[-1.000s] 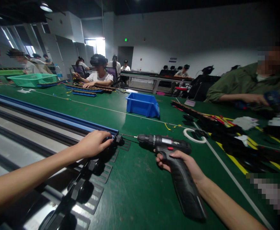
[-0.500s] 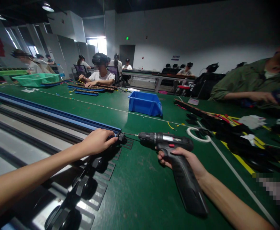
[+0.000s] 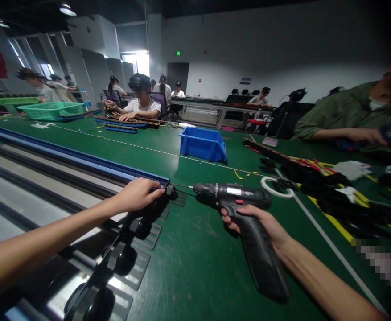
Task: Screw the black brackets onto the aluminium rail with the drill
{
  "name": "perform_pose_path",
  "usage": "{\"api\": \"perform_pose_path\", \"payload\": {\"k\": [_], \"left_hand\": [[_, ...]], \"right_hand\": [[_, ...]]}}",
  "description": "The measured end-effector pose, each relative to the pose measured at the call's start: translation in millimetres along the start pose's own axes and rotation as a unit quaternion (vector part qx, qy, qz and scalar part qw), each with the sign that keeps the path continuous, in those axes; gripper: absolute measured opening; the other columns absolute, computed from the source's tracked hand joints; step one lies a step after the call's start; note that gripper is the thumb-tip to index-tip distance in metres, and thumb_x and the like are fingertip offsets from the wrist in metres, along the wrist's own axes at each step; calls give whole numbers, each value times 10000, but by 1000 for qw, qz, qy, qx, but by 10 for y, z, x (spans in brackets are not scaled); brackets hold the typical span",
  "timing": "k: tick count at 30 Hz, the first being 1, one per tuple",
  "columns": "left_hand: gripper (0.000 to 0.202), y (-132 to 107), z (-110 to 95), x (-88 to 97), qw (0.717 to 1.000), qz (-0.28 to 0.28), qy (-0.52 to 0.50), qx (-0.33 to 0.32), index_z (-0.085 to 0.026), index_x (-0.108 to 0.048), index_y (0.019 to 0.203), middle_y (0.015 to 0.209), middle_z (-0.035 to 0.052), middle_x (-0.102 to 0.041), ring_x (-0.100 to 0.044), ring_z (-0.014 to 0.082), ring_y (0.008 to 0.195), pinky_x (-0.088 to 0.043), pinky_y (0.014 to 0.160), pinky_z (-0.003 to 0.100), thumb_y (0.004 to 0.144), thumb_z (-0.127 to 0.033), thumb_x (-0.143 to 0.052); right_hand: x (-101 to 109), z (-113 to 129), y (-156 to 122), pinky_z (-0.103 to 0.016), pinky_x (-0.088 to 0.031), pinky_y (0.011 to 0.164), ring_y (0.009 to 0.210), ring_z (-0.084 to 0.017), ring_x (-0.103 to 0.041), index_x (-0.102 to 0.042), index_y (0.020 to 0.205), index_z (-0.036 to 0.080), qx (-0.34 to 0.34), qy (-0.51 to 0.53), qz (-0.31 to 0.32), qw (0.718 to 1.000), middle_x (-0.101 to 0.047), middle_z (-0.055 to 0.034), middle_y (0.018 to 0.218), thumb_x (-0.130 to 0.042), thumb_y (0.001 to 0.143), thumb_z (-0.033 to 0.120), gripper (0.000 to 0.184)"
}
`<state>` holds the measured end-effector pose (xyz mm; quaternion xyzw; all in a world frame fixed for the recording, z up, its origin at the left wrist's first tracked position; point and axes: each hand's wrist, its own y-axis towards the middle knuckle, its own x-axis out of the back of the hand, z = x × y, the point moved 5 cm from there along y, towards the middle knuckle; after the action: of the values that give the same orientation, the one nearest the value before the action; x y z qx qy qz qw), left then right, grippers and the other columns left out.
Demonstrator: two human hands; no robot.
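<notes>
My right hand (image 3: 262, 225) is wrapped round the grip of a black cordless drill (image 3: 238, 198) that points left, low over the green table (image 3: 195, 263). Its thin bit (image 3: 182, 186) meets a small black part (image 3: 169, 191) at the top end of a long black assembly with round wheels (image 3: 118, 258). My left hand (image 3: 137, 195) is curled over that end of the assembly, fingers pinching the small black part.
A blue bin (image 3: 202, 145) stands beyond the drill. A white tape ring (image 3: 277, 187) and a pile of black and yellow parts (image 3: 332, 191) lie at right. A blue rail (image 3: 71, 156) runs along the left. Other people sit at the far and right sides.
The drill and its bit have edged slightly left toward the small black part; both hands keep their hold. The view shifted slightly.
</notes>
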<state>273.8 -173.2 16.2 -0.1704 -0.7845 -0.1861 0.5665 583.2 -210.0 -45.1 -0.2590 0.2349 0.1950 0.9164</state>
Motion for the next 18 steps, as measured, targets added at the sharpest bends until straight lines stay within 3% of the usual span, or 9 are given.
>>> {"api": "perform_pose_path", "payload": {"k": [5, 14, 18], "left_hand": [[430, 4, -10, -5, 1000, 9, 4, 0, -180, -679, 860, 740, 60, -676, -617, 191, 677, -362, 620, 258, 966, -476, -385], [426, 8, -12, -25, 1000, 5, 11, 5, -182, -681, 870, 750, 66, -682, -624, 195, 682, -373, 635, 265, 967, -471, -383], [422, 7, 0, -37, 1000, 5, 10, 5, -187, -692, 904, 772, 68, -692, -636, 203, 715, -382, 657, 270, 968, -470, -385]], "right_hand": [[-28, -29, 16, -185, -508, 655, 703, -118, -568, -650, 942, 82, 17, 36, 55, 998, -571, -71, 795, -572, 859, 216, 176], [-17, -48, -14, -195, -551, 647, 742, -149, -617, -655, 1005, 75, -9, 23, 2, 1000, -617, -115, 884, -583, 842, 217, 228], [-46, -78, 6, -170, -536, 610, 707, -131, -588, -655, 952, 78, -25, 51, 33, 998, -587, -95, 825, -591, 825, 228, 207]]}}
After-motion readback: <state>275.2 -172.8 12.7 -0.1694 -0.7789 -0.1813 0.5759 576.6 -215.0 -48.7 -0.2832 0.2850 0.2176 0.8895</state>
